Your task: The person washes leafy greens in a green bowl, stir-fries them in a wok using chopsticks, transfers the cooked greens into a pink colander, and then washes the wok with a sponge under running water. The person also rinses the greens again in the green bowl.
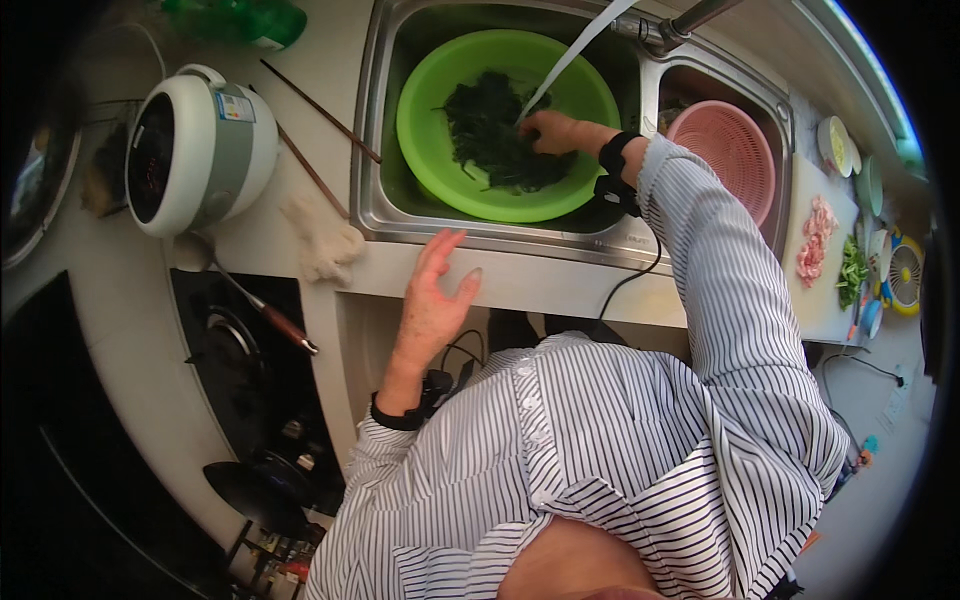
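Note:
A bright green plastic basin (427, 161) stands in the larger bowl of the stainless steel sink (480, 238). Dark leafy greens (487, 127) lie in it, and a stream of water (574, 52) runs down onto them. My right hand (553, 133) reaches into the basin from the right, its curled fingers at the greens just beside the stream. Whether those fingers grip any leaves is hidden. My left hand (433, 296) is raised near the counter's front edge, left of centre, with its fingers apart and nothing in it.
A pink plastic colander (724, 154) sits in the smaller sink bowl. Right of it, a cutting board (814, 311) carries raw meat (816, 240) and chopped greens (852, 271). Leftward are chopsticks (319, 109), a white cloth (322, 240), a rice cooker (240, 157), a ladle (251, 296) and a cooktop (247, 390).

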Action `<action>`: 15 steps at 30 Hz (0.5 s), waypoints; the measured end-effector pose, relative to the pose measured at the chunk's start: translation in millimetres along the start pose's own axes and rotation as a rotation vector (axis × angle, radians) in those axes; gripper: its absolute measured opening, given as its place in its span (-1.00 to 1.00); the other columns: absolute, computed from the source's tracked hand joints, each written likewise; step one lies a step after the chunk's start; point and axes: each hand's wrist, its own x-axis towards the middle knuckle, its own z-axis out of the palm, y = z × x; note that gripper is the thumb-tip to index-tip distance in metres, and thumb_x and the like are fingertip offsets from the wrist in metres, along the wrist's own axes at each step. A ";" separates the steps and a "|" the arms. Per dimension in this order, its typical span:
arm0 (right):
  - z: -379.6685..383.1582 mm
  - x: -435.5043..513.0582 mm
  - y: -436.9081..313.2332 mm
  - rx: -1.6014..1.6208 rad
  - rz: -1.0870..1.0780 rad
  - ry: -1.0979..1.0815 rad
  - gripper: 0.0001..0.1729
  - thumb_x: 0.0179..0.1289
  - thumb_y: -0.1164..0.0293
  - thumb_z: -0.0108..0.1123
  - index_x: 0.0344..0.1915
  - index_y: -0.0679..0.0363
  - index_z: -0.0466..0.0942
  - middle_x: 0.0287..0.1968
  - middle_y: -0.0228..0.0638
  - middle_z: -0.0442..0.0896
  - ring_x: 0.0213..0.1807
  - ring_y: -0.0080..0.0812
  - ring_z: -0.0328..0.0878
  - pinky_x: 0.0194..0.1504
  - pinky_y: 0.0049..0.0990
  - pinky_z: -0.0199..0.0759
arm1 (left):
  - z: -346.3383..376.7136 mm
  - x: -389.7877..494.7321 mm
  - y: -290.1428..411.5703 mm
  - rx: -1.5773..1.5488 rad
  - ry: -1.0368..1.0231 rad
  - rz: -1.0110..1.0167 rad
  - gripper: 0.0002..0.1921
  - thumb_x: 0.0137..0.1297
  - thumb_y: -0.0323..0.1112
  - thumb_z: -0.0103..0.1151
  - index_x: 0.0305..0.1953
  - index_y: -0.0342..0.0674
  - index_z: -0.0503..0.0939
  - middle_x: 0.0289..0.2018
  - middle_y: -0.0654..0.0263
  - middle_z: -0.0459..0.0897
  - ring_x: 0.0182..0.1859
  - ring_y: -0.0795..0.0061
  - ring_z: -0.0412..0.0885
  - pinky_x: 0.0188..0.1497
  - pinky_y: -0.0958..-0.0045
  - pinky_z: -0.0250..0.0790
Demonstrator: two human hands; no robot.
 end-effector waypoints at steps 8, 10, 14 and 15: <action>-10.3 21.0 -20.0 -0.196 0.166 0.295 -0.18 -0.01 0.05 0.23 0.27 -0.18 0.12 0.30 -0.05 0.03 0.34 0.05 -0.08 0.22 -0.09 0.07 | -2.4 4.0 -7.9 -0.042 0.045 -0.001 -0.51 0.09 -0.36 0.16 0.11 -0.17 0.36 0.18 0.08 0.25 0.17 0.21 0.30 0.09 0.30 0.26; 9.3 15.4 -21.5 -0.623 -0.074 0.212 -0.17 -0.01 0.03 0.23 0.26 -0.10 0.13 0.19 -0.07 0.25 0.27 0.00 0.10 0.20 -0.11 0.13 | -3.1 3.7 -7.2 -0.034 0.045 0.013 -0.51 0.09 -0.37 0.15 0.10 -0.19 0.36 0.17 0.08 0.26 0.17 0.20 0.30 0.08 0.30 0.26; 27.5 10.1 -11.9 -0.813 -0.160 0.324 -0.51 0.06 0.30 0.11 0.04 0.10 0.35 0.03 -0.09 0.41 0.06 -0.08 0.32 -0.03 -0.16 0.28 | -6.6 -0.1 -6.4 -0.028 0.029 -0.014 -0.53 0.12 -0.40 0.13 0.11 -0.20 0.35 0.18 0.12 0.26 0.19 0.27 0.28 0.11 0.32 0.25; 26.8 10.7 -8.5 -0.803 -0.111 0.442 -0.62 0.07 0.39 0.07 -0.05 0.16 0.42 -0.03 -0.10 0.46 -0.03 -0.08 0.39 -0.11 -0.20 0.33 | -7.5 -0.1 -7.0 -0.024 0.035 -0.004 -0.53 0.12 -0.41 0.13 0.12 -0.19 0.35 0.19 0.14 0.25 0.20 0.32 0.27 0.12 0.33 0.24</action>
